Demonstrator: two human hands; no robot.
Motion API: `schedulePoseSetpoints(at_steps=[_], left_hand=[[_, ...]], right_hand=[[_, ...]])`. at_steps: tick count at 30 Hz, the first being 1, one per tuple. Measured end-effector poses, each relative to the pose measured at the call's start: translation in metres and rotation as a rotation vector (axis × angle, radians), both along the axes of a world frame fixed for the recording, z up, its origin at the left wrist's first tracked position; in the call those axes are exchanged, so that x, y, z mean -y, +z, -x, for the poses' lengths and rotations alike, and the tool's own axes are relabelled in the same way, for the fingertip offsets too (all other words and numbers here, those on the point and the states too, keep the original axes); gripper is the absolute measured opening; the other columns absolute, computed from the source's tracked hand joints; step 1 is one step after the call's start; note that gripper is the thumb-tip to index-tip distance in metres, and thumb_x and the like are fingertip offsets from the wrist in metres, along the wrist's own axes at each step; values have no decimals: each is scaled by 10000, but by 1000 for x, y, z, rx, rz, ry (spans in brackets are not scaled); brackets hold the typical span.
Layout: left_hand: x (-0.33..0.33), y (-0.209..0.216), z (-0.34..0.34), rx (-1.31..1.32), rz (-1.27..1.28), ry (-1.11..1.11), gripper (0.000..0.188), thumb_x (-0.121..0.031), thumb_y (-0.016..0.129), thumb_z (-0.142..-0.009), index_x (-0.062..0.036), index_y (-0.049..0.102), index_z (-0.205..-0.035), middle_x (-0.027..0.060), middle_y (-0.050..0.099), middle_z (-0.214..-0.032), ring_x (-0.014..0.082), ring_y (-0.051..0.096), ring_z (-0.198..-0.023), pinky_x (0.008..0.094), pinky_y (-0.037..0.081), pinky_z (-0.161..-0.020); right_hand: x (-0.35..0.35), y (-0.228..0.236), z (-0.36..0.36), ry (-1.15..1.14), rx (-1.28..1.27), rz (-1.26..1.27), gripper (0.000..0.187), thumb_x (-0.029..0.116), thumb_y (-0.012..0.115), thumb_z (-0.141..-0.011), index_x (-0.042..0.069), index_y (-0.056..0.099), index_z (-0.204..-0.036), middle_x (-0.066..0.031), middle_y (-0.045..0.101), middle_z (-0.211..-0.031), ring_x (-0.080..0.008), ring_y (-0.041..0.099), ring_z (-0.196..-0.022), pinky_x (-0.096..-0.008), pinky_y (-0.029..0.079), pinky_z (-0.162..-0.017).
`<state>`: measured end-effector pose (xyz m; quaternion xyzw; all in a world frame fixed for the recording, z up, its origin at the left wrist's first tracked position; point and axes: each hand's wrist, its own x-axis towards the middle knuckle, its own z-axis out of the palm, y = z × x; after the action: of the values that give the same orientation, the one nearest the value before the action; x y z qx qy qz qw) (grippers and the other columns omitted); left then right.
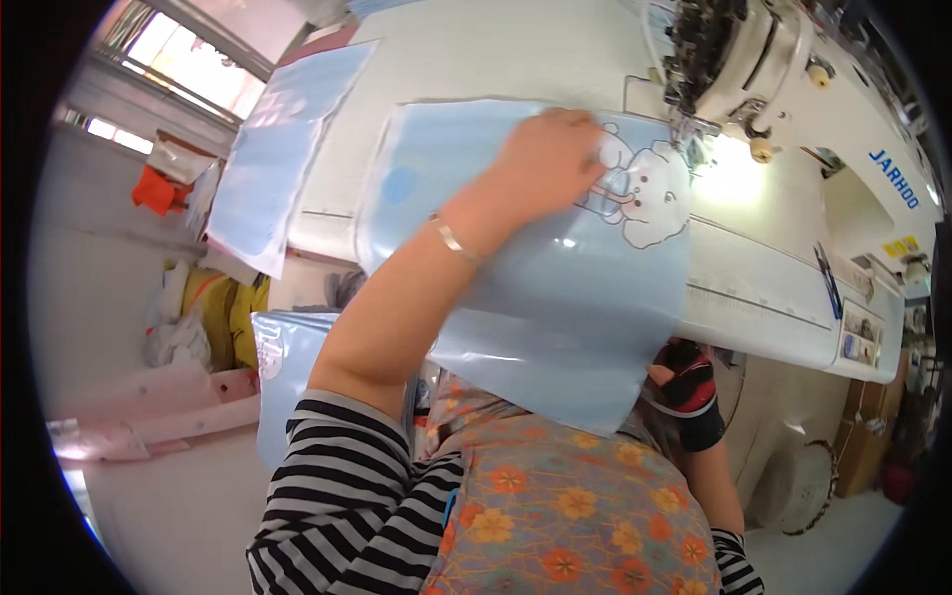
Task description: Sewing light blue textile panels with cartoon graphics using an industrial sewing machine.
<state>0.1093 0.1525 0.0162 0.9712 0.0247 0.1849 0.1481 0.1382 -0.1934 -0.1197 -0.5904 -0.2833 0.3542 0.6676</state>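
Far left of the sewing machine (843, 119), a plain blue sheet (283, 164) lies on the worktable (466, 50). Immediately left of the machine, the printed blue sheet (535, 288) extends past the near table edge. The left hand (550, 164) rests palm-down on it; pinching cannot be determined. On the machine's near side, the right hand (662, 376) is beside the sheet's edge, grip indeterminable; farther right lies a slender dark tool (828, 283).
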Motion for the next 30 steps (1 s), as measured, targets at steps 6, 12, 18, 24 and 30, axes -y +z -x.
schedulePoseSetpoints(at_steps=[6, 12, 18, 24, 30], left_hand=[[-107, 8, 106, -133, 40, 655, 312, -256, 701, -803, 8, 652, -961, 199, 654, -1032, 365, 624, -983, 433, 505, -860], [-129, -18, 107, 107, 54, 546, 297, -113, 665, -815, -4, 662, -1091, 185, 651, -1161, 358, 630, -1043, 401, 498, -912], [-134, -21, 110, 60, -122, 546, 271, -114, 585, -887, -9, 654, -1127, 141, 621, -1264, 339, 619, -1089, 366, 484, -929], [-8, 5, 54, 132, -265, 216, 272, -187, 693, -786, 18, 696, -965, 242, 623, -1191, 379, 574, -1140, 463, 455, -967], [116, -6, 16, 62, -97, -76, 401, -189, 693, -786, 34, 627, -1112, 183, 608, -1215, 315, 563, -1130, 451, 456, -970]], right_hand=[[-24, 12, 1, 53, 43, 118, 699, 204, 762, -727, 17, 477, -1337, -117, 549, -1292, -228, 477, -1246, -396, 373, -1058], [-54, 32, 16, 134, -188, 15, 596, 208, 761, -763, 18, 536, -1282, -111, 608, -1217, -238, 575, -1119, -361, 477, -958], [-62, 58, 38, 299, 98, 41, 497, 165, 690, -856, 3, 523, -1295, -115, 617, -1214, -206, 576, -1111, -355, 472, -954], [-44, 76, 43, 296, -212, 95, 456, 148, 700, -851, 3, 550, -1256, -88, 643, -1141, -170, 604, -1030, -331, 501, -892], [-32, 57, 52, 231, -151, 176, 390, 159, 709, -853, 8, 591, -1193, -59, 668, -1048, -131, 609, -948, -314, 513, -849]])
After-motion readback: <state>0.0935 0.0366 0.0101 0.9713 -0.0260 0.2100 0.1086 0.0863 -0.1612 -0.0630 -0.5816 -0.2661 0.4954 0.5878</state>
